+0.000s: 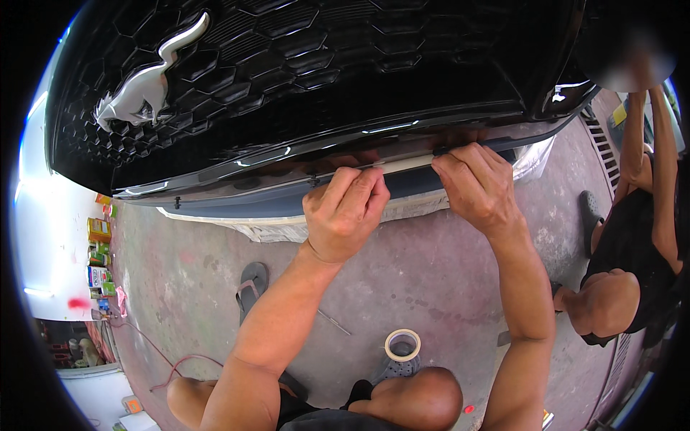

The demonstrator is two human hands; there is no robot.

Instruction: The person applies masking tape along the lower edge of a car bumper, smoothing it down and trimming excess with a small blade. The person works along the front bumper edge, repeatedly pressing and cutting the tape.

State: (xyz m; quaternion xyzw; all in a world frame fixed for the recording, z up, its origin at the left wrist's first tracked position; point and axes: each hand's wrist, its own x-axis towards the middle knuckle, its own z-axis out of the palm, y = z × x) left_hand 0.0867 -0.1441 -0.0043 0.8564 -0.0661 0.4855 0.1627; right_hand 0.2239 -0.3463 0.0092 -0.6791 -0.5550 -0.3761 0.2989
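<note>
Above me hangs the black front of a car, with a honeycomb grille [302, 61] and a silver horse emblem [144, 90]. A pale strip of masking tape [408, 165] stretches along the lower lip of the bumper, between my two hands. My left hand [345, 215] pinches the strip's left end, its fingertips pressed together. The fingers of my right hand [478, 188] are curled closed at its right end, against a dark edge of the bumper; their tips are partly hidden. Pale masking sheet [284, 228] hangs under the lip.
A tape roll [402, 345] rests by my grey clog. A flip-flop [251, 287] and thin rod [335, 322] lie on the concrete floor. At right, another person [625, 266] reaches toward the car. Several cans [99, 230] line the left wall, near a red hose [172, 370].
</note>
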